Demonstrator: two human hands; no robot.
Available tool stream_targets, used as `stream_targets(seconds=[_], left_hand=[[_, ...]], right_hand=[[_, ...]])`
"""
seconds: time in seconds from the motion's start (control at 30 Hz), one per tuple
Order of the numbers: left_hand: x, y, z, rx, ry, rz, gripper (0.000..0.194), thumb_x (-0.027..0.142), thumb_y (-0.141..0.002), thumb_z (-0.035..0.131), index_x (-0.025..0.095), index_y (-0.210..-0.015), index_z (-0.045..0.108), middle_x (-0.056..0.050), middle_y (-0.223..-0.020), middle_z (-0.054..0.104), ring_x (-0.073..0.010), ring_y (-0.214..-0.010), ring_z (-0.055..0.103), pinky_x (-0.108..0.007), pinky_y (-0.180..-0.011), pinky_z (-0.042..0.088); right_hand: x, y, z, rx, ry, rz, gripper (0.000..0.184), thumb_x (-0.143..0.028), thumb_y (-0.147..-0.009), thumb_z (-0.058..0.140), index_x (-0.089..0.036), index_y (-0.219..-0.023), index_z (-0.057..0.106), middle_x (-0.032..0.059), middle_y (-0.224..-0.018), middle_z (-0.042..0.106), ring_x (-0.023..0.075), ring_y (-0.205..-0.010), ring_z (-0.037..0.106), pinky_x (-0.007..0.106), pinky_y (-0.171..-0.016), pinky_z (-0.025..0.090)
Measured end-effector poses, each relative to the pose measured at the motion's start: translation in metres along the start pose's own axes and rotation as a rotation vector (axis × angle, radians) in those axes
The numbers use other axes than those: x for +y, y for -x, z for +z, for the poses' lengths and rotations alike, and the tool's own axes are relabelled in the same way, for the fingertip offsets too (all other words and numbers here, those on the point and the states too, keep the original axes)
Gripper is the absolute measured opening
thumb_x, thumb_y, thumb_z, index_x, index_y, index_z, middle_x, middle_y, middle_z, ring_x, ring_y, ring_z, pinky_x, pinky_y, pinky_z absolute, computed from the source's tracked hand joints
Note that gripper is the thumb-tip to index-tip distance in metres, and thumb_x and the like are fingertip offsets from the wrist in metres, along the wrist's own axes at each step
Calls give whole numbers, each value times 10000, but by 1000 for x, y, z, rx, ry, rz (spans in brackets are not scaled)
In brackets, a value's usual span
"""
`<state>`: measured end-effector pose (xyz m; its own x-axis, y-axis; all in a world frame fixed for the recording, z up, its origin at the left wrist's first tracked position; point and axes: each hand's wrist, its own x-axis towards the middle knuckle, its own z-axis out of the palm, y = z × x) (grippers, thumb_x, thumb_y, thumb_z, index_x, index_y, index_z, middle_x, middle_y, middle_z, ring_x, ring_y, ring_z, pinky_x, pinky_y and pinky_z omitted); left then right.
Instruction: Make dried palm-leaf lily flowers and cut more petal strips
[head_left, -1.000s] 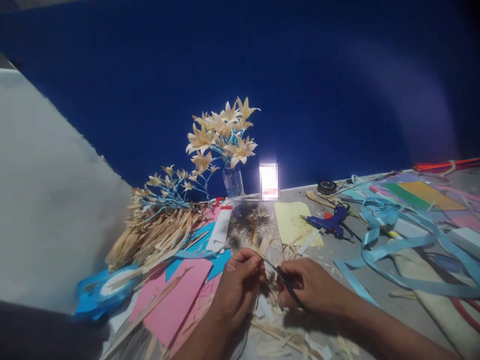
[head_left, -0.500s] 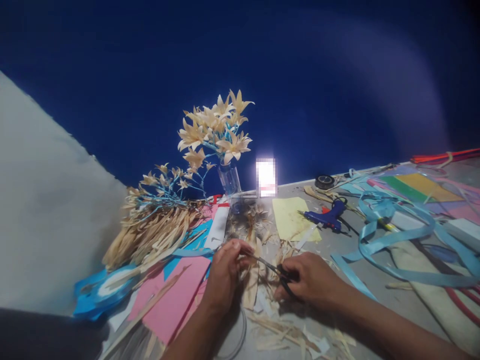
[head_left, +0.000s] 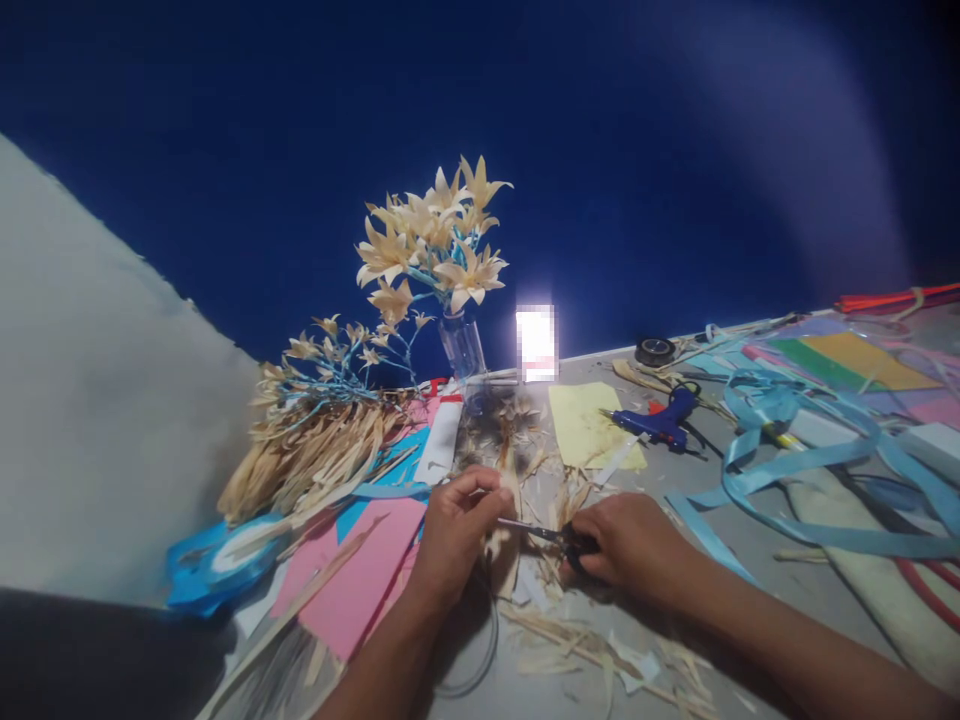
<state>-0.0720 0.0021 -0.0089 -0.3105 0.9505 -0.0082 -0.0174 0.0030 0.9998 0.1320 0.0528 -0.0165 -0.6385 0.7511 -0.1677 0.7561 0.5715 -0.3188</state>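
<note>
My right hand (head_left: 626, 545) is closed round the dark handles of a pair of scissors (head_left: 536, 530). The blades point left and reach the fingertips of my left hand (head_left: 461, 530). Thumb and fingers of that hand are pinched together on a pale piece of dried husk (head_left: 510, 490), mostly hidden by the fingers. Below the hands lie husk scraps (head_left: 570, 650) on the grey table (head_left: 540, 700). Beyond them, a clear vase (head_left: 463, 345) holds cream husk flowers (head_left: 431, 235) on light-blue stems.
A blue glue gun (head_left: 660, 418) lies near yellow paper (head_left: 596, 425). Light-blue ribbon (head_left: 802, 460) loops across the right side. At left are pink paper (head_left: 367, 575), a blue tape dispenser (head_left: 217, 565), and a husk bundle (head_left: 315, 450) with more flowers. A thin wire (head_left: 491, 640) curves beside my left forearm.
My left hand has turned slightly, with its fingertips now above the scissor blades. The scissors lie flatter and look more closed. The view has tilted down a little.
</note>
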Motion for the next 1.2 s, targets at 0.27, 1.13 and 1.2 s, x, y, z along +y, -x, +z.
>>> stream_targets(seconds=[0.27, 1.13, 1.2], left_hand=[[7, 6, 2, 171, 159, 47, 179, 324, -709, 817, 192, -777, 717, -2, -837, 672, -125, -794, 594, -205, -721, 474], [-1, 17, 19, 37, 316, -126, 227, 320, -687, 818, 182, -712, 640, 12, -655, 630, -123, -539, 585, -250, -553, 490], [1, 17, 20, 37, 319, -124, 223, 306, -684, 822, 179, -700, 639, 12, -644, 627, -120, -543, 577, -244, -553, 487]], right_hand=[[0, -1, 4, -121, -969, -7, 365, -476, -798, 669, -179, -666, 502, -32, -597, 477, 87, -518, 398, 212, -482, 280], [-8, 1, 38, -284, -1294, -46, 414, -472, -736, 723, -161, -553, 521, -37, -475, 480, 79, -441, 424, 191, -423, 301], [-9, 2, 37, -285, -1326, -25, 413, -470, -738, 717, -170, -550, 505, -44, -466, 466, 74, -422, 398, 192, -407, 275]])
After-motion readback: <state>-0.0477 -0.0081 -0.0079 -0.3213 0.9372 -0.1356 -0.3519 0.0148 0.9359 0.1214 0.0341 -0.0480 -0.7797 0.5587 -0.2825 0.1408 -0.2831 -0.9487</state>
